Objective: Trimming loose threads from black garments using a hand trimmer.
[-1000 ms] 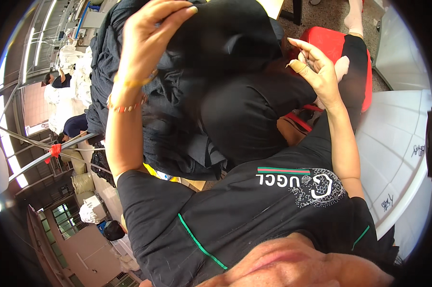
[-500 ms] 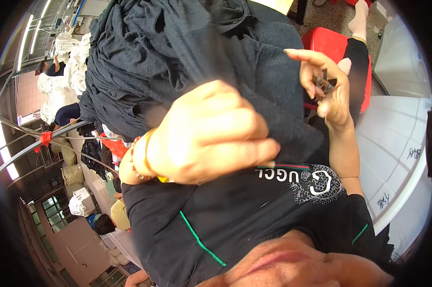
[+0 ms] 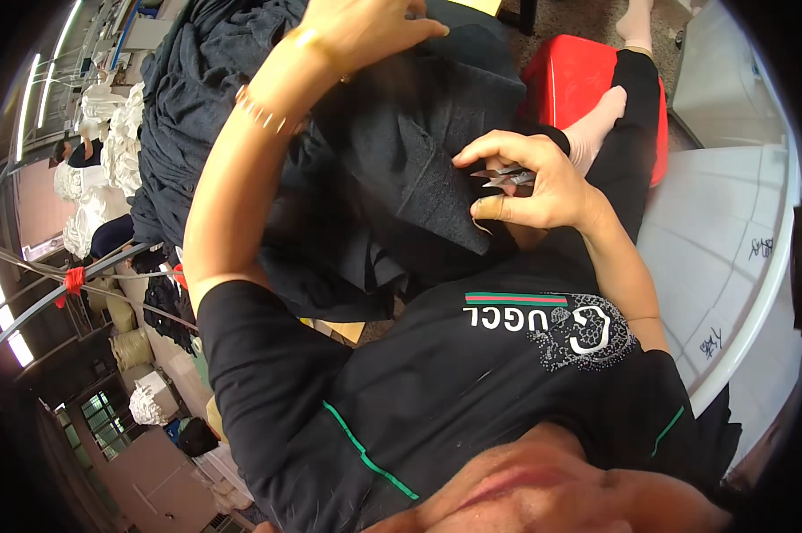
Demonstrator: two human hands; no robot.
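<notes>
Dark garment (image 3: pixel 392 169) lies across the lap, long axis running from the pile at upper left down toward the torso — soft, matte, felted-looking woven fabric w/ limp folds and a stitched edge ending in a corner just under the R hand. L hand (image 3: pixel 365 27) is raised at top of frame, fingers curled over the upper part of the cloth; can't tell how tight that grip is. A thin metal bangle (image 3: pixel 254 107) sits on that wrist. R hand (image 3: pixel 530 182) is at the garment's edge, fingers pressed together on small metal thread snips (image 3: pixel 508 176) — shiny, slim, blades lying roughly horizontal w/ tips pointing left at the fabric. Behind: smooth red plastic stool (image 3: pixel 579 80); white tiled-look surface (image 3: pixel 730 213) at right.
</notes>
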